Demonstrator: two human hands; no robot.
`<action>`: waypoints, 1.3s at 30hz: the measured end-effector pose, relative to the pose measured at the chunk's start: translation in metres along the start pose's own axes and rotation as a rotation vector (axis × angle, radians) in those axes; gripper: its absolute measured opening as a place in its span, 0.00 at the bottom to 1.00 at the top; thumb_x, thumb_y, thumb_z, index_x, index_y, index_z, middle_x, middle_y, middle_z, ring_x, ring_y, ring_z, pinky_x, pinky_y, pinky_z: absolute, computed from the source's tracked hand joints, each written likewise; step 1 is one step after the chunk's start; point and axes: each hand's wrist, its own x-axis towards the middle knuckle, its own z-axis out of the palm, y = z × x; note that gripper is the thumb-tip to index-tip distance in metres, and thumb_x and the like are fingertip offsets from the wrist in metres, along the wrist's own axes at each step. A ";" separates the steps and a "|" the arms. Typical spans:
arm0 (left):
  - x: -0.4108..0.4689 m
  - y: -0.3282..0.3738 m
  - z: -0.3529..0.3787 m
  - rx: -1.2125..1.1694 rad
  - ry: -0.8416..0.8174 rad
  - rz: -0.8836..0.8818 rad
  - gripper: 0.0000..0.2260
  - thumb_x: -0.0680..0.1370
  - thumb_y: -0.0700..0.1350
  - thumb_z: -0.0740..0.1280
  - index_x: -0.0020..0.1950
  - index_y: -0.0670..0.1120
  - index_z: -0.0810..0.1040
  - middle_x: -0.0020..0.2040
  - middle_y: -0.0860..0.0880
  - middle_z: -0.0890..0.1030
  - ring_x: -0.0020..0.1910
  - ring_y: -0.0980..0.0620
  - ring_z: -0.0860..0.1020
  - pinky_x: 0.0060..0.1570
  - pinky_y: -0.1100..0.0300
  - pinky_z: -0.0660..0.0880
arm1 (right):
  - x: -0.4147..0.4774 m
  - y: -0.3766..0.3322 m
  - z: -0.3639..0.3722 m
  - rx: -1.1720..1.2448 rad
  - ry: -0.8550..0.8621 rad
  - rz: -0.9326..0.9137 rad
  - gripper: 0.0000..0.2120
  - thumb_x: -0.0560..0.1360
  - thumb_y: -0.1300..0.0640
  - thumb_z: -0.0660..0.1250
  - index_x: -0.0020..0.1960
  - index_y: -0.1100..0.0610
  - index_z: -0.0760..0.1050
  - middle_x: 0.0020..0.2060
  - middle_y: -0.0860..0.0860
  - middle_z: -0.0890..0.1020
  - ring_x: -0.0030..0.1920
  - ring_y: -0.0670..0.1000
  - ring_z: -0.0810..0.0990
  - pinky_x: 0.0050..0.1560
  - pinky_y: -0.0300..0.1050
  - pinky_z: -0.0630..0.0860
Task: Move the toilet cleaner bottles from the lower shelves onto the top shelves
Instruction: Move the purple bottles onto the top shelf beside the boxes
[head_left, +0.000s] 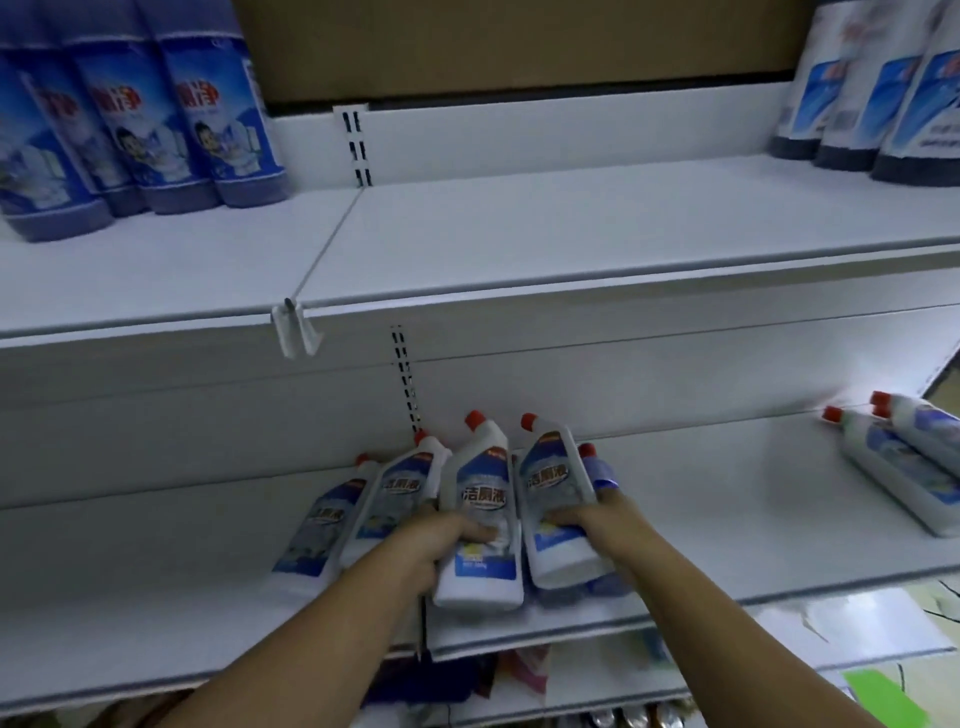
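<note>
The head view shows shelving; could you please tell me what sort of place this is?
Probably a shop aisle for cleaning products: white metal shelves with a slotted upright, identical blue bottles lined up above, and red-capped toilet cleaner bottles below, some gripped by the left hand and right hand.

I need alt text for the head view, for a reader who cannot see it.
The left hand grips one white, red-capped toilet cleaner bottle and the right hand another, on the lower shelf. Two more bottles lie to their left, others at far right. Blue-labelled bottles stand at both ends of the upper shelf.
</note>
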 end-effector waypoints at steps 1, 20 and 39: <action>-0.009 -0.004 -0.010 -0.027 -0.004 0.033 0.19 0.65 0.28 0.73 0.54 0.38 0.76 0.46 0.37 0.84 0.42 0.40 0.83 0.39 0.47 0.81 | -0.008 0.002 0.004 0.074 -0.033 0.003 0.18 0.67 0.63 0.73 0.55 0.61 0.72 0.41 0.60 0.84 0.37 0.58 0.84 0.35 0.47 0.80; -0.257 -0.128 -0.312 -0.185 0.069 0.399 0.31 0.55 0.29 0.76 0.56 0.39 0.75 0.47 0.38 0.84 0.42 0.40 0.84 0.37 0.49 0.81 | -0.214 0.035 0.283 0.127 -0.493 -0.250 0.34 0.61 0.69 0.76 0.64 0.58 0.68 0.51 0.60 0.84 0.49 0.61 0.84 0.48 0.61 0.81; -0.398 0.092 -0.489 -0.086 0.227 1.085 0.26 0.58 0.34 0.77 0.54 0.46 0.79 0.49 0.40 0.84 0.46 0.40 0.84 0.38 0.49 0.81 | -0.297 -0.244 0.414 0.114 -0.532 -0.865 0.24 0.56 0.64 0.73 0.51 0.53 0.75 0.41 0.50 0.86 0.43 0.51 0.86 0.34 0.43 0.81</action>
